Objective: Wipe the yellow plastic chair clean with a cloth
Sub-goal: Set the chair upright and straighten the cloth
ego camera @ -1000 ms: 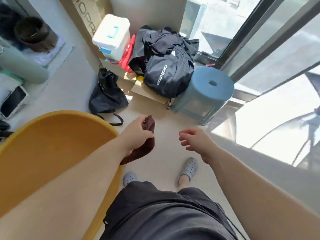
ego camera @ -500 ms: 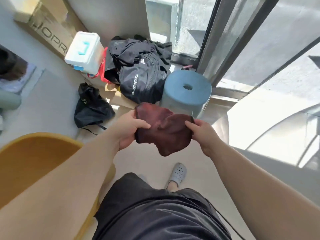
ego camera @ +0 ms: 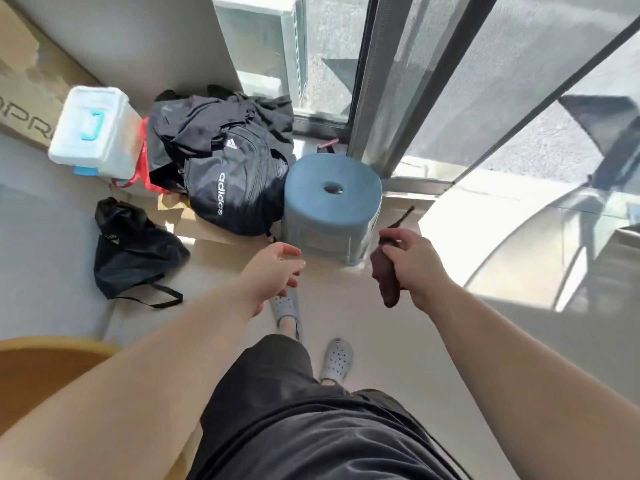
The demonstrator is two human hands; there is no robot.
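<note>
Cloth in the right hand, chair off to the lower left

We see the right hand (ego camera: 414,263) closed around the dark red cloth (ego camera: 386,277) — bunched in the fist, its loose end drooping below, a thin tail sticking up behind. The left hand (ego camera: 277,271) is spread open with fingers relaxed, holding nothing. The yellow plastic chair (ego camera: 41,362) sits well behind and to the outside of the left forearm, only its curved rim showing; the blue stool (ego camera: 330,206) stands just beyond both hands. We judge the cloth soft, light and floppy — best flattened under the palm. The chair looks stiff, smooth and light, so we'd brace its rim with the free hand.
</note>
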